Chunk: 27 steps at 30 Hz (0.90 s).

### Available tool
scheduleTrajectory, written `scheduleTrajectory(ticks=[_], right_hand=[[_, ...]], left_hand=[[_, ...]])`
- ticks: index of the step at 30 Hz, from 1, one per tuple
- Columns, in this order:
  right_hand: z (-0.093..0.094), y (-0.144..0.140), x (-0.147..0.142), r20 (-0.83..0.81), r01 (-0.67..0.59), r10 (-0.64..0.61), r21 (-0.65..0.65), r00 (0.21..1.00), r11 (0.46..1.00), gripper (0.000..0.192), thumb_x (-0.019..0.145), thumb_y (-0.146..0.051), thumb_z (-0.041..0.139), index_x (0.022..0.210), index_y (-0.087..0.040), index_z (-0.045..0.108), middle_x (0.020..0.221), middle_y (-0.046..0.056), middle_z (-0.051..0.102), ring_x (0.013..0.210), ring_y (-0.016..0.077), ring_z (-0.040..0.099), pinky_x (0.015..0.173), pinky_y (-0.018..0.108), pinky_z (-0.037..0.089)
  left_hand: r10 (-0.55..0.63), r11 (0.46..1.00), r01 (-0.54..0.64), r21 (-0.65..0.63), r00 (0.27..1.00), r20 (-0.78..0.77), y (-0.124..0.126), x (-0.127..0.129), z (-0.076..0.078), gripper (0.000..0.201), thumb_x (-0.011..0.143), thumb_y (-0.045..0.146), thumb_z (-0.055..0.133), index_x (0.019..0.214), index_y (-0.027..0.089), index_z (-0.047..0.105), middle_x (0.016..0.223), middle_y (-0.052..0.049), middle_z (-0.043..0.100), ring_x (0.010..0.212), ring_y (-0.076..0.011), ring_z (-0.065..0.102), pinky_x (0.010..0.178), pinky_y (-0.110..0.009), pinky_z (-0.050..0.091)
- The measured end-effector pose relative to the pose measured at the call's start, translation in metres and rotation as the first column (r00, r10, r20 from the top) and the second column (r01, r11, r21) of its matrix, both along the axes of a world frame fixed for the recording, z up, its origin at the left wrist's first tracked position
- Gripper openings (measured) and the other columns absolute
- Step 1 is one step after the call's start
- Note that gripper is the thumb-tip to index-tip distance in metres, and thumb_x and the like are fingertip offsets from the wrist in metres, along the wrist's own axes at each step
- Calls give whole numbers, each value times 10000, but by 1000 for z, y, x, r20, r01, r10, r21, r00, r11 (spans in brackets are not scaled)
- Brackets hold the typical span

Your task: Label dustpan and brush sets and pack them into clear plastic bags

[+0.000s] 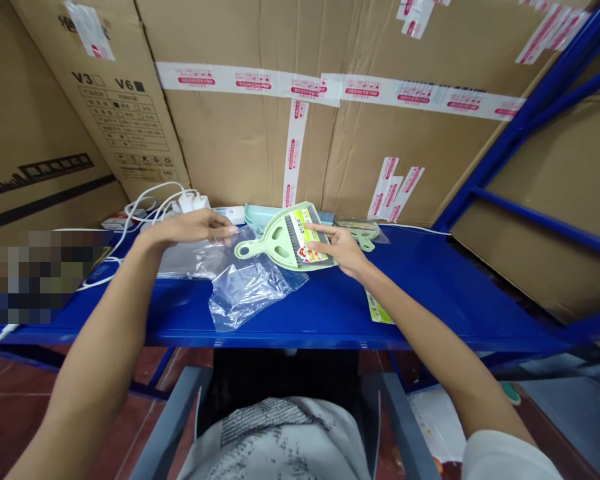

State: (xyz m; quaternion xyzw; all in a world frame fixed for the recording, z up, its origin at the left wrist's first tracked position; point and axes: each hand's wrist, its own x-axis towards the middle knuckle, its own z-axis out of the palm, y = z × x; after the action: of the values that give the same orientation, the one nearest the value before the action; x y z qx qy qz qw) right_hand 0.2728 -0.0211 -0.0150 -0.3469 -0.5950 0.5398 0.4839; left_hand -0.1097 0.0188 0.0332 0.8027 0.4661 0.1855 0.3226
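My right hand point(343, 247) grips a light green mini dustpan point(276, 243) by its wide end, thumb and fingers over a yellow-green printed card point(307, 233). A small brush with dark bristles point(293, 241) lies inside the pan, and its handle ring points left. My left hand point(207, 227) is closed at the fingertips on the edge of a clear plastic bag, left of the dustpan handle. Below the dustpan, a crumpled clear plastic bag point(253, 287) spreads on the blue table point(430, 287). More clear bags point(190, 260) lie under my left hand.
Another green dustpan set point(365, 233) lies behind my right hand, and light blue dustpans point(257, 215) stand at the back. A yellow-green card point(377, 310) rests near the front edge. White cables point(140, 207) trail at left. Cardboard point(240, 147) walls the back; a blue frame point(510, 133) stands right.
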Motion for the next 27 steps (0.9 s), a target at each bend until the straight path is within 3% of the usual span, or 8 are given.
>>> scheduleTrajectory(ticks=[2, 5, 12, 17, 20, 24, 27], right_hand=[[1, -1, 2, 83, -24, 19, 68, 996, 997, 658, 629, -314, 1052, 1257, -319, 857, 1295, 34, 806, 1019, 219, 765, 950, 419, 678], [5, -9, 1, 225, -50, 20, 126, 974, 991, 634, 728, -390, 1007, 1331, -307, 831, 1325, 45, 790, 1030, 232, 751, 909, 417, 673], [15, -33, -12, 429, -102, -12, 243, 903, 965, 595, 796, -445, 960, 1345, -252, 833, 1137, 67, 811, 889, 234, 702, 684, 339, 593], [10, -40, -20, 371, -120, 40, 195, 928, 974, 608, 783, -421, 960, 1343, -225, 827, 1221, 80, 817, 936, 233, 727, 778, 355, 630], [9, -41, -24, 243, -46, -6, 211, 970, 976, 617, 767, -415, 974, 1340, -243, 826, 1321, 66, 796, 1089, 277, 744, 910, 413, 656], [10, -38, -24, 34, 49, -55, 167, 998, 985, 671, 727, -404, 995, 1358, -271, 812, 1363, 55, 783, 1159, 291, 753, 1026, 494, 662], [8, -32, -22, -35, 94, -90, 152, 995, 984, 717, 681, -413, 1021, 1353, -277, 811, 1328, 54, 797, 1160, 298, 765, 1083, 529, 645]], left_hand=[[-112, 993, 114, -28, 991, 70, -1, 5, -2, 499, 839, 655, 843, 1064, 210, 850, 1032, -124, 817, 928, -282, 766, 849, -353, 604], [-153, 984, 167, -57, 970, 191, -1, 14, -6, 419, 835, 503, 893, 1137, 217, 845, 1061, -106, 810, 938, -244, 756, 811, -302, 590], [-61, 975, 146, -168, 901, 429, -1, 33, -20, 393, 830, 375, 943, 1165, 205, 827, 977, -105, 793, 789, -199, 718, 615, -230, 540], [-22, 933, 213, -290, 837, 547, -2, 33, -20, 393, 910, 341, 882, 1267, 190, 816, 1062, -153, 796, 856, -259, 770, 667, -298, 642], [95, 936, 181, -302, 695, 712, 2, 35, -20, 381, 1027, 427, 757, 1264, 132, 803, 1160, -206, 791, 911, -276, 788, 746, -333, 679], [286, 947, 6, -320, 437, 853, 5, 49, -18, 496, 1170, 505, 460, 1192, 128, 782, 1156, -182, 797, 1022, -272, 789, 886, -347, 677], [387, 913, -39, -405, 390, 835, 0, 60, -15, 713, 1187, 590, 233, 1294, 116, 755, 1066, -172, 794, 1102, -326, 777, 940, -439, 677]])
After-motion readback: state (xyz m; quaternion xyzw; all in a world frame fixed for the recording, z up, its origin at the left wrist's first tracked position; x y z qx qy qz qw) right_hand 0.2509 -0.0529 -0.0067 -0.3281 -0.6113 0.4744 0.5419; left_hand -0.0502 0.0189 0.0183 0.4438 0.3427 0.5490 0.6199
